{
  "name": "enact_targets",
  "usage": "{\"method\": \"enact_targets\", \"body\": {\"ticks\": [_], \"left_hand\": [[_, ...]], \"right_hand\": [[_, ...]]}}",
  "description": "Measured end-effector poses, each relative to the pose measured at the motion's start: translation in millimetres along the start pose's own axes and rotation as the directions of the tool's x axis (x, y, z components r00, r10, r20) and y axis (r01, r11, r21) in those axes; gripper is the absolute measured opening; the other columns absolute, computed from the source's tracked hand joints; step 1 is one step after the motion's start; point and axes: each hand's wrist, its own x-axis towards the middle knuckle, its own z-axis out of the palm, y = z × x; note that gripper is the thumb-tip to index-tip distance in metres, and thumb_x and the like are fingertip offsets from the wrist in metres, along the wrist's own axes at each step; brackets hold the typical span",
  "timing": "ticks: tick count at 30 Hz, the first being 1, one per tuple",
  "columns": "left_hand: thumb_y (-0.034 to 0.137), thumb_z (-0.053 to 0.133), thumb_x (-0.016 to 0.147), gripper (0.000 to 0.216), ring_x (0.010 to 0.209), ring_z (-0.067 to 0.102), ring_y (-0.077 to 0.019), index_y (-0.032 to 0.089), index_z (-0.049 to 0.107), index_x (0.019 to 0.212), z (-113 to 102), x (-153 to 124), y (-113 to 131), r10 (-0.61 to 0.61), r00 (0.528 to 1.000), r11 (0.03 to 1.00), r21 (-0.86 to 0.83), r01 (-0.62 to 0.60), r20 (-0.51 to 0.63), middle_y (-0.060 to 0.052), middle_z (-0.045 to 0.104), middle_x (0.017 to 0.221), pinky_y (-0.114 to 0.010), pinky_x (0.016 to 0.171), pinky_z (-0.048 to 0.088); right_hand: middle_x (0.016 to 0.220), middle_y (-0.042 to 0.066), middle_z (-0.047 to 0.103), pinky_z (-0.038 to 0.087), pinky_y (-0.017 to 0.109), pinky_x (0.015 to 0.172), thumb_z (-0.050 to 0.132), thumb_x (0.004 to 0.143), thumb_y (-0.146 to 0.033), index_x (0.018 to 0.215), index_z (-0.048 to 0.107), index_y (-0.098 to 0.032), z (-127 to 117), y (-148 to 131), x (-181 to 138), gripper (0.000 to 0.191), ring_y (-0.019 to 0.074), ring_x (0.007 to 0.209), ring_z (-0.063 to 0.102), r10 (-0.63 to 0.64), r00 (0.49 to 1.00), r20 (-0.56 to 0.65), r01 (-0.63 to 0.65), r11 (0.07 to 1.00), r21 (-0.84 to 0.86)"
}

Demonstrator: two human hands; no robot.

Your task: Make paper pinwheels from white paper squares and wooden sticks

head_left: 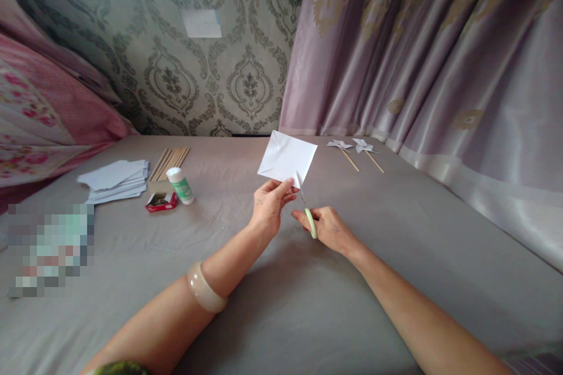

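My left hand pinches the lower edge of a white square sheet of paper, held up above the grey cloth. Crease or slit lines run in from the sheet's left corners. My right hand grips a pair of scissors with pale green handles. The scissor blades point up and lie at the paper's lower right corner, one of them in front of the sheet. Part of the handles is hidden by my right fingers.
On the left are a stack of white paper, several wooden sticks, a red box of small dark items and a white-green glue stick. Two paper pinwheels on sticks lie at the back right, near the curtain.
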Motion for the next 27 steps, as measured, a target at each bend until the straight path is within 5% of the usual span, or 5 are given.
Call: {"method": "enact_targets", "body": {"ticks": [27], "left_hand": [[0.027,0.079,0.056,0.025,0.053,0.057,-0.0091,0.012,0.058,0.057,4.7,-8.6,-5.6,-0.054,0.997,0.995,0.090,0.049,0.049,-0.004,0.064,0.058,-0.021,0.056,0.043]], "right_hand": [[0.053,-0.004,0.034,0.023,0.025,0.049,0.051,0.073,-0.065,0.054,0.044,-0.017,-9.4,-4.8,-1.4,0.052,0.0095,0.054,0.032,-0.016,1.000,-0.006,0.017,0.998,0.053]]}}
